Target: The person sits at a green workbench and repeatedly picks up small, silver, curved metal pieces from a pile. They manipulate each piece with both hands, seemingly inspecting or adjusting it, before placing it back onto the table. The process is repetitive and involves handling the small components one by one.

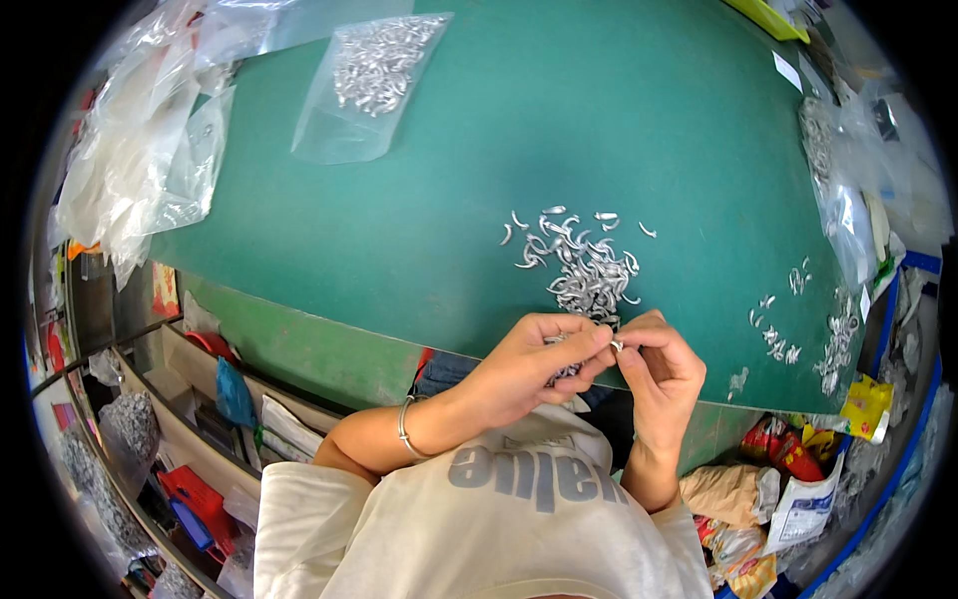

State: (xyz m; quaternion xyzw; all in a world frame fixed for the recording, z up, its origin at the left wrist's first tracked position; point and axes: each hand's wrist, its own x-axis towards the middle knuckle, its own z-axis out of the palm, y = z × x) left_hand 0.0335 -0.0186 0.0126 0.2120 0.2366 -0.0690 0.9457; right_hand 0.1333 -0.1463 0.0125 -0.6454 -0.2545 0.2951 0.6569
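Head view: left hand [544, 354] cups curved silvery pieces [565, 371], right hand [664, 367] pinches one small piece [617, 345] at left's fingertips, nearside of the pile [596, 280]; judged light, stiff, slippery, best held mid-curve.

The curved metal pieces [591, 288] are silver-grey, the tabletop [429, 220] plain green. Near, the T-shirt [429, 549] is off-white with grey lettering [577, 486], the bangle [402, 431] silver; near left, a plastic bag [235, 395] blue; near right, a packet [864, 407] mostly yellow.

Left of the silver pile [592, 280], I'm seeing free green table [369, 230], but straight ahead the pile is blocking me.
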